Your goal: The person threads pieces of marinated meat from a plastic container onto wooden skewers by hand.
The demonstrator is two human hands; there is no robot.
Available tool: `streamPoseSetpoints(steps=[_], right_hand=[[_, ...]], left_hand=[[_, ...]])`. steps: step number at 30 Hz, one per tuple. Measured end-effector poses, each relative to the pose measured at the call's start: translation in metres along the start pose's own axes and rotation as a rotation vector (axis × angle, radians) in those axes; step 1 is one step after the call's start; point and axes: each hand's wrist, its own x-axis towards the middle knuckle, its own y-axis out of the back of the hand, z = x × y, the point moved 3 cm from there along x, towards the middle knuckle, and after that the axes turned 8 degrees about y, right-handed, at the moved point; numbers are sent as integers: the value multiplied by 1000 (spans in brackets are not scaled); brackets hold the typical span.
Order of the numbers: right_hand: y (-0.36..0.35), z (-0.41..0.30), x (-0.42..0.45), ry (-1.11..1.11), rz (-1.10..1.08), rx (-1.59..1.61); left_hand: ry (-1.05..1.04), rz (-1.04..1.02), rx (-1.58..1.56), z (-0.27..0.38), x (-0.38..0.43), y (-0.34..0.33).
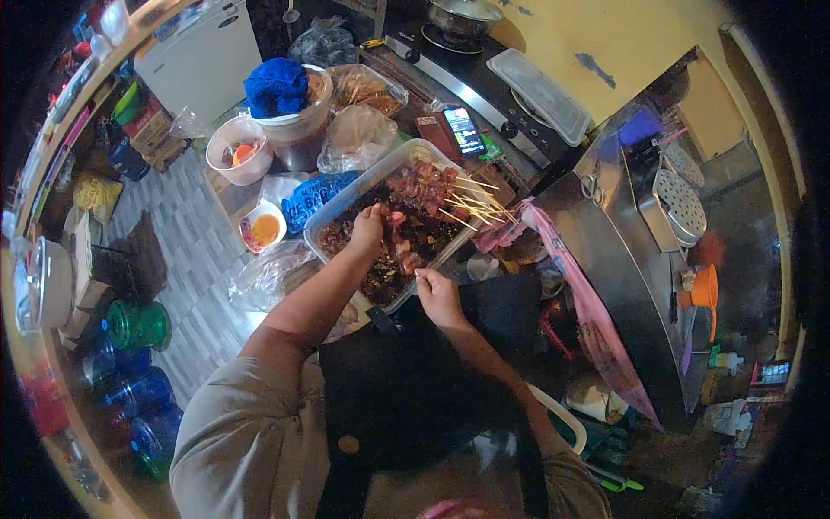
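Observation:
In front of me a clear plastic tub (313,228) holds dark marinated meat (343,245). My left hand (367,232) is over the tub, its fingers closed on the upper end of a strip of meat (403,250). At the tub's near edge my right hand (441,298) pinches the lower end of that strip, where the tip of a stick seems to show; most of the stick is hidden in the meat. A pile of skewered meat (421,185) rests at the tub's far side. Its bare bamboo sticks (476,201) jut over the right rim.
Left of the tub are a blue ice bag pack (318,198), a bowl of orange sauce (264,228), a white bowl (238,165) and a large bucket (295,139) topped by a blue cloth (275,87). A lit phone (464,132) lies beyond, beside a gas stove (447,87). Pink cloth (583,305) hangs rightward.

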Motion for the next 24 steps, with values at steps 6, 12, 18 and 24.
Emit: streamPoseSetpoints(steps=[6,12,18,24], right_hand=[[-7,13,-1,128,60,-42],[-9,20,-2,-402,-62,855],[-12,41,3,-126,3,490],[-6,22,7,-232,-44,512]], left_hand=[[-8,34,-67,-3,2,-4],[63,-45,-194,-2,-3,-2],[54,-22,-96,-1,-7,-10],[149,-448,-196,14,4,14]])
